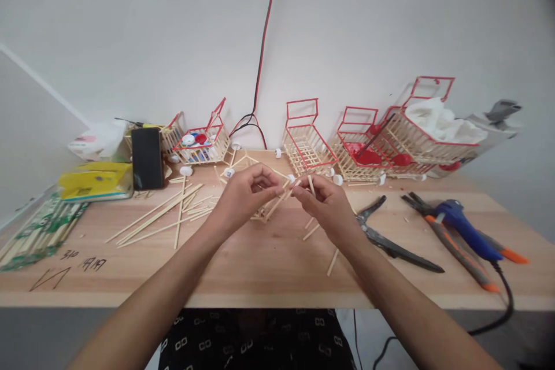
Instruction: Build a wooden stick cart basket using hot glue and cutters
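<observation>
Left hand (pixel 245 192) and right hand (pixel 326 201) both pinching thin wooden sticks (pixel 289 189) over a small stick frame (pixel 265 211) on the table (pixel 260 266), pliers (pixel 390 237) just right

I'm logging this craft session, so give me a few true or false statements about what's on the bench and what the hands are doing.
1. Both hands meet over a small wooden stick frame. True: the left hand and right hand pinch thin sticks at it.
2. The blue glue gun lies left of the hands. False: it lies to the right, beside the pliers.
3. Loose bamboo sticks lie on the wooden table. True.
4. The stick carts along the wall have green trim. False: the trim is red.
5. The black phone lies flat at the table's front edge. False: it stands at the back left.
</observation>
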`<state>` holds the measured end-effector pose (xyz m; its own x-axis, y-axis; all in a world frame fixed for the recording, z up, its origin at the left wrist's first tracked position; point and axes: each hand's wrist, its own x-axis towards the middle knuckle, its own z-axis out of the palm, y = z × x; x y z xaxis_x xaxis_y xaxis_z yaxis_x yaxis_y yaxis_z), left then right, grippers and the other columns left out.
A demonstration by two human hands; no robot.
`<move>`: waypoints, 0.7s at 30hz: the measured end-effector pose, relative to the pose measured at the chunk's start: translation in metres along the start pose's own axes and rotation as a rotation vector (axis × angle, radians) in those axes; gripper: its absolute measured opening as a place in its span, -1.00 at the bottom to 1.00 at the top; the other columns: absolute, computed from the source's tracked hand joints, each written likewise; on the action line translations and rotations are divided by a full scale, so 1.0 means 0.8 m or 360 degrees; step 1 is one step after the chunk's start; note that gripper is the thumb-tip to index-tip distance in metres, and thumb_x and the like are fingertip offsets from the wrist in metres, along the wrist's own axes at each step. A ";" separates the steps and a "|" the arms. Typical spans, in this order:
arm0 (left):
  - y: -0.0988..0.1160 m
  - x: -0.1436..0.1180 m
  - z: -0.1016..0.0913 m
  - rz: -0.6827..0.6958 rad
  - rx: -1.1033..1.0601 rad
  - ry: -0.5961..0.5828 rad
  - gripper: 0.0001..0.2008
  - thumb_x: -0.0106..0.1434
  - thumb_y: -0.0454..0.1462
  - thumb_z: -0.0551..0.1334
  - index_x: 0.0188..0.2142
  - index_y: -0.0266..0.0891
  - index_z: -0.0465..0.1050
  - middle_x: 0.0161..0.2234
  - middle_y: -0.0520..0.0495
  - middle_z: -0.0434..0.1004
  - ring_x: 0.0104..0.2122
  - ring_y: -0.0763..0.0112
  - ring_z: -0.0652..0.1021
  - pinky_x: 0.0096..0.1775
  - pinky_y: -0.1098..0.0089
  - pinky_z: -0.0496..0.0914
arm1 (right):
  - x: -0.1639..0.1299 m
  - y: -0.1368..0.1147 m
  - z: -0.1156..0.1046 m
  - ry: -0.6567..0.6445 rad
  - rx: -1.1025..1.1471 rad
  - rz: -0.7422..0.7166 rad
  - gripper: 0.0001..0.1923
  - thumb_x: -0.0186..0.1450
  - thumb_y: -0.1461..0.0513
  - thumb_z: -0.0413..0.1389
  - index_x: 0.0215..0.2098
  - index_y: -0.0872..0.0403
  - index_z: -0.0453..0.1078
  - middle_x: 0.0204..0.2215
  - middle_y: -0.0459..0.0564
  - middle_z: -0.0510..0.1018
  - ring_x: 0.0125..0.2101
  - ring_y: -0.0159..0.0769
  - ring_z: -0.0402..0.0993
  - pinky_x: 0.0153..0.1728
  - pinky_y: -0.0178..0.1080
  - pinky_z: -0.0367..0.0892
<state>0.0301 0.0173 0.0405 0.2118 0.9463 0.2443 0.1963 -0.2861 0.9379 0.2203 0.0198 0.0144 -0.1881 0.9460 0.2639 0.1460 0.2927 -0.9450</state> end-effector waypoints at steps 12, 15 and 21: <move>-0.038 -0.005 -0.021 0.0629 0.1122 -0.0032 -0.69 0.39 -0.30 0.11 -0.50 -0.24 0.39 -0.52 0.01 0.46 -0.43 0.38 0.42 -0.32 0.38 0.25 | 0.009 0.057 0.014 0.0153 -0.0768 -0.0229 -0.80 0.34 0.15 0.11 -0.38 0.06 0.49 -0.47 -0.06 0.56 -0.44 -0.29 0.42 -0.37 -0.28 0.24; -0.036 -0.006 -0.019 0.0629 0.1141 -0.0093 -0.67 0.40 -0.28 0.13 -0.52 -0.25 0.37 -0.53 0.02 0.43 -0.44 0.39 0.40 -0.34 0.38 0.23 | 0.010 0.063 0.017 0.0163 -0.0874 -0.0280 -0.77 0.37 0.15 0.08 -0.36 0.06 0.51 -0.38 -0.01 0.61 -0.40 -0.26 0.46 -0.34 -0.27 0.26; -0.037 -0.007 -0.017 0.0571 0.1152 -0.0177 -0.69 0.39 -0.26 0.15 -0.49 -0.26 0.43 -0.52 0.01 0.46 -0.45 0.39 0.42 -0.35 0.39 0.23 | 0.013 0.073 0.016 0.0101 -0.1004 -0.0343 -0.76 0.40 0.15 0.05 -0.27 0.04 0.54 -0.31 0.03 0.64 -0.31 -0.20 0.51 -0.26 -0.24 0.30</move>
<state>0.0101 0.0225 0.0145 0.4660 0.7690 0.4377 0.6606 -0.6314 0.4061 0.2146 0.0451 -0.0404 -0.2222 0.8579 0.4633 0.6551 0.4833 -0.5808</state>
